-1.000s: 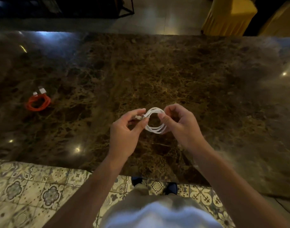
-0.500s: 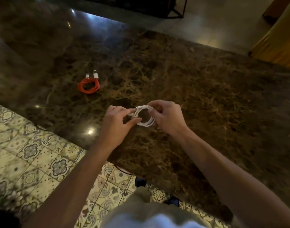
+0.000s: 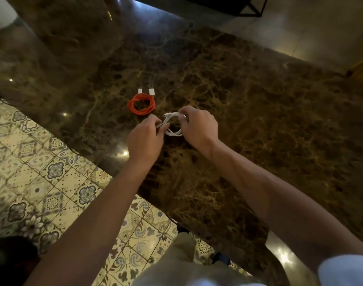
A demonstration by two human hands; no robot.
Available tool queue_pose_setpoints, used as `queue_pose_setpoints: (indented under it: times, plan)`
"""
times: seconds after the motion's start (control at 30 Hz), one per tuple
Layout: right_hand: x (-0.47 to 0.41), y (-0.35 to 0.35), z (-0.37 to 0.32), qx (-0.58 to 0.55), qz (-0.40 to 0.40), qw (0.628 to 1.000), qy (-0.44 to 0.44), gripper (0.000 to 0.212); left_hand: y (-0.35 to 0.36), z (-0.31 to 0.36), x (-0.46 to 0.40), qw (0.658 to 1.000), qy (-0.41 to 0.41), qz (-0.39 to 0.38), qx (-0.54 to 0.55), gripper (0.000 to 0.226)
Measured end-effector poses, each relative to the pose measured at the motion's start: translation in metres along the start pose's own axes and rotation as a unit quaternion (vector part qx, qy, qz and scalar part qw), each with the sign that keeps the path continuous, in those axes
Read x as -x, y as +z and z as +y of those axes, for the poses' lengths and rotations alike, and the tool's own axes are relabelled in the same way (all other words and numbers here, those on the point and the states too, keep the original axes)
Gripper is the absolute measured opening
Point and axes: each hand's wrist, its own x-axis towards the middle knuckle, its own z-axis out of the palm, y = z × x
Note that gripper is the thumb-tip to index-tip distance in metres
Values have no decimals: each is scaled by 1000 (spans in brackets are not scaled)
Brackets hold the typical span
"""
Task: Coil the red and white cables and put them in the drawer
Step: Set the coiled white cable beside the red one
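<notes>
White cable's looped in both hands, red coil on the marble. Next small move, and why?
Probably tuck the loose plug end into the coiled white cable. The left hand pinches one side, the right hand the other, so the loop looks unsecured. The coiled red cable already lies on the brown marble tabletop.

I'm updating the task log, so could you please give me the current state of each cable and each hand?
White cable: coiled, held above the marble table.
Red cable: coiled, lying on the table, untouched.
Left hand: pinching the white coil.
Right hand: gripping the white coil.
</notes>
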Motion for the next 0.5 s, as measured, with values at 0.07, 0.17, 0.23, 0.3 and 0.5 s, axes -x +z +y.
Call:
queue_pose_setpoints:
  times: [0.07, 0.17, 0.23, 0.3, 0.5]
  plan:
    - [-8, 9, -5, 28, 10, 999, -11, 25, 2, -3, -3, 999, -10, -8, -31, 31]
    - [-13, 19, -13, 60, 26, 997, -29, 23, 4, -5, -6, 998, -4, -11, -62, 35]
    - [-16, 24, -14, 72, 44, 996, -31, 23, 4, -5, -11, 998, -11, -3, -66, 35]
    - [-18, 27, -14, 83, 57, 995, -24, 24, 6, -7, -17, 998, -18, 7, -65, 37]
    - [-26, 25, -6, 125, 54, 990, -40, 29, 10, -11, -19, 999, -16, 25, -36, 43]
